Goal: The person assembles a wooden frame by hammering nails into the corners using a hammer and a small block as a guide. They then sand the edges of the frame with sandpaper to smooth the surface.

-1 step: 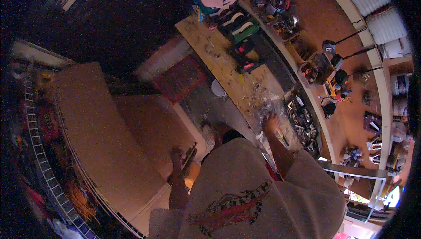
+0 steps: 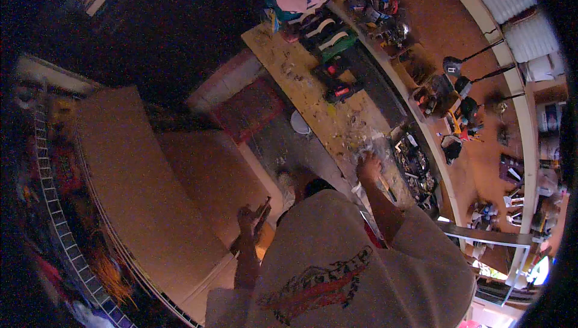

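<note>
My left hand [image 2: 246, 215] is closed around a dark, long, narrow object [image 2: 262, 210], tilted upward beside my shirt; its exact kind is too dim to make out. On the right, my right hand [image 2: 369, 166] reaches to the near end of the wooden workbench [image 2: 289, 78], by a pale, scuffed patch. Whether its fingers grip anything there is hidden. Just right of that hand lies a slim tool with a light and dark handle [image 2: 388, 189]. A tray of mixed small metal parts [image 2: 414, 168] sits along the bench's right side.
Cordless tool batteries [image 2: 340, 91] and a green-edged case [image 2: 338, 45] stand farther up the bench. Big brown sheets [image 2: 138, 177] lean at left, beside a metal ladder-like rail [image 2: 59, 219]. On the floor is a white bucket [image 2: 300, 122]. Hand tools [image 2: 463, 111] crowd the right-hand shelf.
My left hand and the narrow object have shifted very slightly. My right hand has moved a little on the bench, its fingers drawn in somewhat.
</note>
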